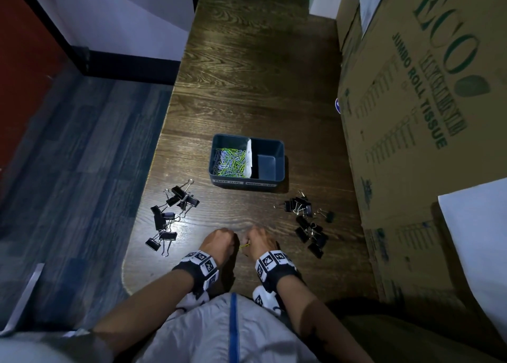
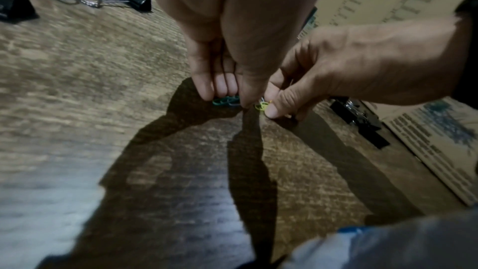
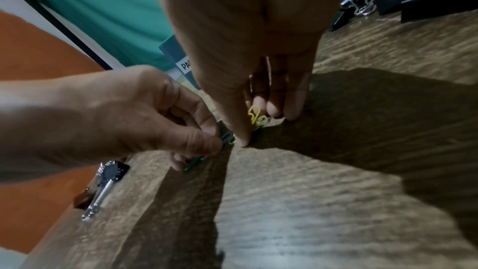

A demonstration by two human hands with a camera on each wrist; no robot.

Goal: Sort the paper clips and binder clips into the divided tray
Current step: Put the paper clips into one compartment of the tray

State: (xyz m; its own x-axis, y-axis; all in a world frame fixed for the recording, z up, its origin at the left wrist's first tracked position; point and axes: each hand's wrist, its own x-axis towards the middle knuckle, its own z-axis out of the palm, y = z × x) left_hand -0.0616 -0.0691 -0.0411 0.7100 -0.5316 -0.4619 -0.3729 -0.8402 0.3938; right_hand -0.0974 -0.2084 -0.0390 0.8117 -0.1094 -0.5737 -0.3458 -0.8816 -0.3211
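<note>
Both hands are down on the wooden table near its front edge, close together. My left hand [image 1: 220, 239] pinches a few green paper clips [image 2: 225, 100] between thumb and curled fingers. My right hand [image 1: 260, 237] pinches yellow paper clips [image 3: 254, 116] against the table. The dark divided tray [image 1: 279, 154] stands beyond the hands; its left compartment holds many coloured paper clips [image 1: 230, 161], and its right compartment shows only bare floor. Black binder clips lie in a left pile [image 1: 170, 214] and a right pile [image 1: 310, 222].
Large cardboard boxes [image 1: 411, 102] stand along the table's right side, close to the right pile. The table's left edge [image 1: 153, 170] drops to a blue floor just beside the left pile. Bare wood stretches behind the tray.
</note>
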